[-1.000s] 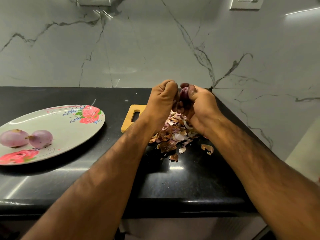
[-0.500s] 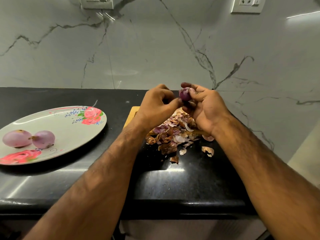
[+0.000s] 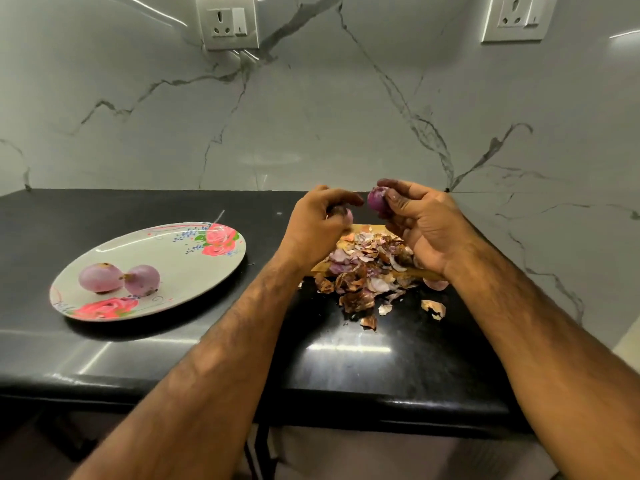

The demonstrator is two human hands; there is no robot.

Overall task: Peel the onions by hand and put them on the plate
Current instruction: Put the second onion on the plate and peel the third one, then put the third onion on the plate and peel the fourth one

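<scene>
Right hand (image 3: 422, 223): thumb and fingers clamped on a purple onion (image 3: 375, 201), held raised above the far end of the cutting board (image 3: 346, 237). Left hand (image 3: 311, 226): just left of it, apart from the onion, fingers curled round a small pinkish piece (image 3: 347, 216); what the piece is cannot be told. Below both hands a pile of peel (image 3: 367, 271) covers the board and spills nearward onto the black countertop (image 3: 138, 358). Well to the left, a floral plate (image 3: 166, 247) carries two peeled onions (image 3: 100, 277) touching each other.
</scene>
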